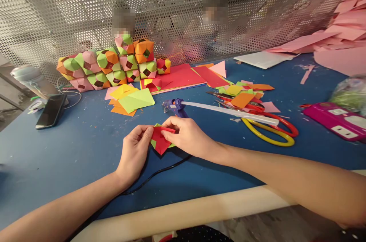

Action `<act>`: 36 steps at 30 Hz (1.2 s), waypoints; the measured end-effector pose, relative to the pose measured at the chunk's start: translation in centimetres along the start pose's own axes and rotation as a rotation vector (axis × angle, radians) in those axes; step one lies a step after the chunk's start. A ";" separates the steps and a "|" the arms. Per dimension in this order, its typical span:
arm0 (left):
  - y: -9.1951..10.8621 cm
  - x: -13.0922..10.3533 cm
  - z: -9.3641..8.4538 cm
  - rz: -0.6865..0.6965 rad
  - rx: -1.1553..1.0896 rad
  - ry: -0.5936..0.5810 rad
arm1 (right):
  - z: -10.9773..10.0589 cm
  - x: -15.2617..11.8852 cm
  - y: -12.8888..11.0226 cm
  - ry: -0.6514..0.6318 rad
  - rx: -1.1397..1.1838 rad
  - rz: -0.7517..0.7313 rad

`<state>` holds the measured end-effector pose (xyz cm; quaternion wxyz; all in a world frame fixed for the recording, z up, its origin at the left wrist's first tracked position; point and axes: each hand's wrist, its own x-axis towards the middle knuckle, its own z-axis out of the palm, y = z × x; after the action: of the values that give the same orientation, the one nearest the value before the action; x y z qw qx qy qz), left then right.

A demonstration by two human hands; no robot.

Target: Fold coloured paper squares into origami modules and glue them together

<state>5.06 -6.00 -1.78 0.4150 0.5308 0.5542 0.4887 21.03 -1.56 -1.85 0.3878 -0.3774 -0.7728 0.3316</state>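
Note:
Between my two hands is a small folded paper piece [162, 141], red on top with light green showing at its corners. My left hand [134, 154] pinches its left edge between thumb and fingers. On the right edge, my right hand [190, 137] also pinches the paper, its thumb lying over the red face. Just beyond the hands stands a blue glue gun [177, 108] with a long white glue stick [228, 111] poking out to the right. Its black cord [157, 173] runs beneath and past my hands.
Folded paper balls [108, 61] are stacked against a perforated metal screen [171, 5]. Red sheets [177, 76], loose green paper [137, 100], and scissors [268, 141] under scraps lie around. A phone [51, 111] and bottle [34, 82] stand left; a magenta power strip [334, 120] lies right.

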 end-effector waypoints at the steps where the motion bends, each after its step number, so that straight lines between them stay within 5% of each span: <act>1: 0.0 0.0 0.1 -0.004 -0.034 -0.017 | 0.0 0.0 0.0 0.001 -0.002 0.010; 14: -0.5 0.3 0.3 -0.091 -0.115 -0.038 | 0.3 -0.4 -0.5 0.013 -0.014 -0.072; 20: -0.7 1.5 -0.4 -0.071 -0.175 0.060 | -2.8 -0.3 -2.4 -0.076 -0.313 -0.156; 24: -0.7 2.4 -0.7 -0.089 -0.213 0.137 | -5.9 -0.4 -0.9 -0.220 -0.612 -0.173; 30: -1.3 2.8 -0.9 -0.095 -0.159 0.133 | -7.2 1.7 2.9 -0.040 -0.800 0.076; 36: -1.5 2.8 -0.8 -0.104 -0.124 0.128 | -4.7 3.1 2.7 -0.102 -0.571 0.225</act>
<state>3.73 -3.22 -2.93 0.4358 0.4423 0.5750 0.5327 24.62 3.38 -0.69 0.1874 -0.5371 -0.8066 0.1603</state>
